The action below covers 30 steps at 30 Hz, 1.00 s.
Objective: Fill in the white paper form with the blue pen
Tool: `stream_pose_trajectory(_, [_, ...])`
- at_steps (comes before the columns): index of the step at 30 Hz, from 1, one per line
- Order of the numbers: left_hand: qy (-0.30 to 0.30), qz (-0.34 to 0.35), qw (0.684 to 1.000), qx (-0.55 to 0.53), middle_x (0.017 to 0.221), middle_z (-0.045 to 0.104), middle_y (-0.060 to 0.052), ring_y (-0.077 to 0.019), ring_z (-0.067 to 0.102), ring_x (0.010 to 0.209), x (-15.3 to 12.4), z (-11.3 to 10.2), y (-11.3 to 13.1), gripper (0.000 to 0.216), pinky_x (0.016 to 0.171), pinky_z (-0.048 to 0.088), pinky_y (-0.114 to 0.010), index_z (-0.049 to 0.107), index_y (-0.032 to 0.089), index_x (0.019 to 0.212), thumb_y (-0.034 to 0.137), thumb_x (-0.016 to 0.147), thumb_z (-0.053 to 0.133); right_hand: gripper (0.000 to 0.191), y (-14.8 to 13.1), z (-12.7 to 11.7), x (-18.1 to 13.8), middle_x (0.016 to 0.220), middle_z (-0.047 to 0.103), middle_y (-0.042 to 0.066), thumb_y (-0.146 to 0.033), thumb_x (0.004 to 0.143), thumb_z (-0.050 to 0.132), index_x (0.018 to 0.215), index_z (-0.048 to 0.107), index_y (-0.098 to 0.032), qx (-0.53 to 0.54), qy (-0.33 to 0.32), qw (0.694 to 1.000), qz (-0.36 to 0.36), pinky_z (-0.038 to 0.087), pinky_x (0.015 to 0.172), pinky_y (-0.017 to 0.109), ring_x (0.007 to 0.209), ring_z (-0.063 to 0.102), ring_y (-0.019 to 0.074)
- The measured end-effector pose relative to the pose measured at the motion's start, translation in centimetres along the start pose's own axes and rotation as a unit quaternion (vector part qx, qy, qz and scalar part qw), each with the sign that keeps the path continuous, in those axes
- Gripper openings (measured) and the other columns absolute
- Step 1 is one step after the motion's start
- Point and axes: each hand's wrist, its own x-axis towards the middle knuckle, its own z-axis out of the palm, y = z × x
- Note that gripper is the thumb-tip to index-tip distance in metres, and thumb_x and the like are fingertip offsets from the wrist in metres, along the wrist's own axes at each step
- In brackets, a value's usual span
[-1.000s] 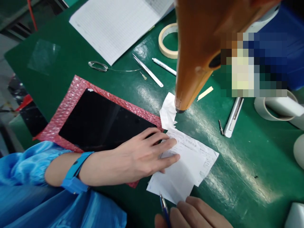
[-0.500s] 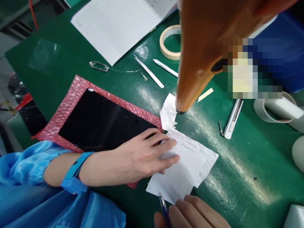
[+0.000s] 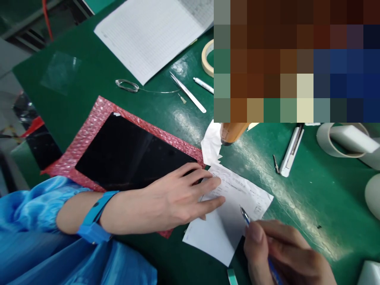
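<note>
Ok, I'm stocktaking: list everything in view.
Bench: 1, green, throughout
Wrap: 1, pink, left
Panel: 1, black, on wrap
Ruled paper: 1+, white, top
Tape: 1, beige, top
Wire: 1, silvery, above panel
Tweezers: 1, silver, above panel
Needle: 1, yellowish, above panel
Pen: 1, white, below tape
Scrap: 1, white, centre
Slip: 1+, white, below scrap
Tool: 1, orange, centre
Cutter: 1, white, right
Ring: 1, cream, right
Ballpoint: 1, blue, over slip
Rest: smaller or pixelated, uncounted
Left hand: 1, on slip
Right hand: 1, holding ballpoint
</note>
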Motion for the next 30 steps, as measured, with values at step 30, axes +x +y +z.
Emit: stream_pose_trajectory(30, [0.021, -0.017, 0.999, 0.035, 0.142, 0.071, -0.014, -0.0295, 0.065, 0.129, -0.1, 0.6, 0.6, 0.041, 0.117, 0.049, -0.046, 0.068, 0.014, 0.14, 0.04, 0.11, 0.079, 0.043, 1.2, 5.1, -0.4, 0.069, 0.059, -0.009, -0.008, 0.098, 0.081, 0.074, 0.048, -0.024, 0.019, 0.121, 0.989, 0.082, 0.04, 0.051, 0.02, 0.054, 0.046, 0.0052])
